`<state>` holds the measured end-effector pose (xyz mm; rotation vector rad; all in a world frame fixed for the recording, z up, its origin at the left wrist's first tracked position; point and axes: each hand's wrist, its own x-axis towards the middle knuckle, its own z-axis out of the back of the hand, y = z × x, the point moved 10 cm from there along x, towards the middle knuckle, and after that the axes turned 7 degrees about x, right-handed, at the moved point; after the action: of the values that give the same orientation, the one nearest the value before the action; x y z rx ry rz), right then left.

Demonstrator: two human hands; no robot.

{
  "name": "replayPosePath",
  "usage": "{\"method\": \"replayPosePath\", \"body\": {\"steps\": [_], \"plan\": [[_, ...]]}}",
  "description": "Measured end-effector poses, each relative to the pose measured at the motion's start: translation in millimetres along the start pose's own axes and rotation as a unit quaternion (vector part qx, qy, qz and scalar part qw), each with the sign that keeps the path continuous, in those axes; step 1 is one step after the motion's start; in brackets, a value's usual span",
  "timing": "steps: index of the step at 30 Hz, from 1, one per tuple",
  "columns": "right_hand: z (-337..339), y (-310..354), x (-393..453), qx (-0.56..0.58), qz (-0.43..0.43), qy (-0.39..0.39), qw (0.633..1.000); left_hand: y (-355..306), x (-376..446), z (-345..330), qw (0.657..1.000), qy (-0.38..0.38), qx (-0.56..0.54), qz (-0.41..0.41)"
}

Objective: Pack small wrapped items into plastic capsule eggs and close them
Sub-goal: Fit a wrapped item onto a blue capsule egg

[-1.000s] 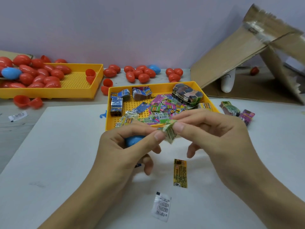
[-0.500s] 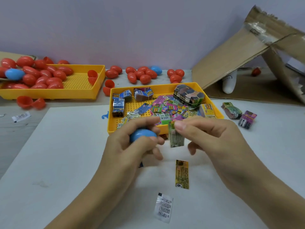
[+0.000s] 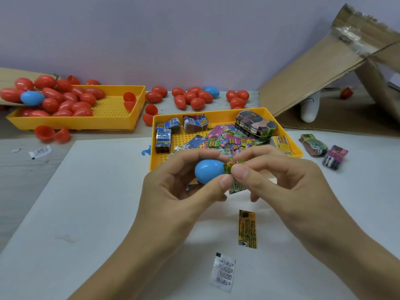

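My left hand (image 3: pixel 173 191) grips a blue capsule egg half (image 3: pixel 208 171) with its opening turned to the right. My right hand (image 3: pixel 279 180) pinches a small green wrapped item (image 3: pixel 234 176) and holds it against the egg's opening. On the white board below lie a yellow wrapped item (image 3: pixel 247 229) and a white sachet (image 3: pixel 223 271). Behind my hands stands a yellow tray (image 3: pixel 216 118) with many small colourful wrapped items and bundles.
A second yellow tray (image 3: pixel 112 118) at back left holds several red eggs and a blue one (image 3: pixel 32 98). More red eggs (image 3: pixel 192 98) lie along the wall. Two bundles (image 3: pixel 324 150) sit right of the near tray. A torn cardboard box (image 3: pixel 337 68) leans at right.
My left hand raised the blue egg half and turned its opening toward my right hand. The green wrapped item moved left and up to the egg's opening.
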<state>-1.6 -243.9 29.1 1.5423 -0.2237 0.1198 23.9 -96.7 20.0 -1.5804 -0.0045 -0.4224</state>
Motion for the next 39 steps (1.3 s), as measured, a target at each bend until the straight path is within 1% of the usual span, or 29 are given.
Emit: {"method": "replayPosePath", "body": {"steps": [2,5,10,13,17,19,21,23,26,29,31,36,39], "plan": [[4,1,1,0.010,-0.002,-0.015,1.000,5,0,1,1.000,-0.003,-0.010,0.016],[9,-1,2,0.048,-0.014,-0.038,0.998,7,-1,-2,1.000,0.009,-0.014,0.018],[8,-8,2,0.105,-0.050,-0.033,0.993,8,-2,-3,1.000,0.010,-0.005,0.025],[9,-9,2,0.086,-0.051,-0.047,0.994,8,-2,-3,1.000,0.010,0.003,0.027],[23,-2,2,-0.001,-0.018,-0.102,0.995,5,-3,-2,1.000,0.002,0.005,0.029],[27,-1,2,-0.006,-0.015,-0.111,0.994,5,-3,-1,1.000,-0.003,-0.005,0.030],[24,-4,2,0.017,-0.035,-0.097,0.995,4,-3,0,1.000,-0.003,-0.010,0.029],[16,-13,2,0.054,-0.074,-0.068,0.993,5,-3,-2,1.000,0.002,-0.007,0.030],[8,-23,-1,0.101,-0.129,-0.037,0.986,7,-3,-3,0.999,0.006,0.000,0.031],[0,-26,-2,0.134,-0.163,-0.011,0.977,9,-2,-1,0.999,0.002,0.008,0.035],[-1,-28,-2,0.129,-0.175,-0.009,0.976,10,-3,0,0.999,-0.001,0.006,0.036],[11,-33,-1,0.109,-0.186,-0.046,0.975,11,-2,1,0.999,-0.004,0.002,0.034],[6,-30,-2,0.108,-0.178,-0.028,0.978,12,-2,0,1.000,-0.001,0.004,0.029]]}}
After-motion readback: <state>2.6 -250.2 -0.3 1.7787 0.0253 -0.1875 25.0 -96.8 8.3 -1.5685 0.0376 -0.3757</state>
